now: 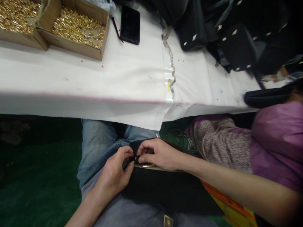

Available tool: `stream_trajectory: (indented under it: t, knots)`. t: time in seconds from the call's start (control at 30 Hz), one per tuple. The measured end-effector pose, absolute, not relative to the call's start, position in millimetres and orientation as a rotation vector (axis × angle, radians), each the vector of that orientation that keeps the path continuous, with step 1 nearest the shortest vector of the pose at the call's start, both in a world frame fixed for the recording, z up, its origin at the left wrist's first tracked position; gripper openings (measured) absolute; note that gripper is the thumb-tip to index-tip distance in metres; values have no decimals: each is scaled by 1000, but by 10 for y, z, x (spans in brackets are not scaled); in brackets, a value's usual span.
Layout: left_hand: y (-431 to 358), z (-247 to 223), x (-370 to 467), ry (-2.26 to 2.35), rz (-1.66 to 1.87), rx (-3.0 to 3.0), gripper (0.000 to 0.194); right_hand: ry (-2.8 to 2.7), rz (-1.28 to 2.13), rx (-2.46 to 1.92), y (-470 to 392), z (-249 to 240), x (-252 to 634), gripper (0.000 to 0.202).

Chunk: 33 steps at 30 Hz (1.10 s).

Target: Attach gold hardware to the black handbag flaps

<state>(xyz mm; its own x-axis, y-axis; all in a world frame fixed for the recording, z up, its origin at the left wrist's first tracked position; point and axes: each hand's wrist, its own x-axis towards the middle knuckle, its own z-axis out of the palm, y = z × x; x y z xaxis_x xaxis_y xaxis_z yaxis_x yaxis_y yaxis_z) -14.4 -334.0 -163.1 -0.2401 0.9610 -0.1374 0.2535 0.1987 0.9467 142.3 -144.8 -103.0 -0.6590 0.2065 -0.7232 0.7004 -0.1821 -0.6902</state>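
Note:
A black bag (pixel 170 189) lies across my lap, its opening turned toward the table. At its upper edge my left hand (pixel 117 171) pinches a small black tab (pixel 135 159) between thumb and fingers. From the other side my right hand (pixel 159 154) closes its thumb and forefinger on the same spot. Small pale dots show on the tab between my fingertips. Just under my right fingers, a shiny gold metal piece (pixel 149 165) shows along the bag's light inner edge. What lies right inside each pinch is partly hidden.
On the white-covered table (pixel 132 82) stand cardboard boxes (pixel 104 41) of small gold fittings, beside a black phone (pixel 130 25). More black bags (pixel 239 47) are piled at the right. A person in a purple sleeve (pixel 279 142) sits close on my right.

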Motion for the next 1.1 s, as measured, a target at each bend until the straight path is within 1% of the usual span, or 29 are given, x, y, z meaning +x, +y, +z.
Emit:
stream_trajectory:
  t: [0.1,0.33,0.57,0.77,0.93,1.1]
  knots:
    - [-3358,-1635,-136,1697,1079,1155,41,1739,-1919,1024,-1472,-1008,1427,15]
    - [-3383,-1649,-142,1686,1068,1151,36,1930,-1873,1008,-1507,-917,1480,4]
    - [-3370,-1638,-168,1653,1049,1182,36,2309,-1860,808,-1579,-948,1596,6]
    - [-3370,-1617,-133,1653,1085,1230,38,2742,-1698,573,-1756,-1050,1770,17]
    - [-3357,-1596,-134,1659,1096,1192,37,2829,-1647,538,-1781,-1066,1779,15]
    - [-3368,-1598,-155,1628,1072,1146,36,2822,-1662,616,-1813,-1059,1757,15]
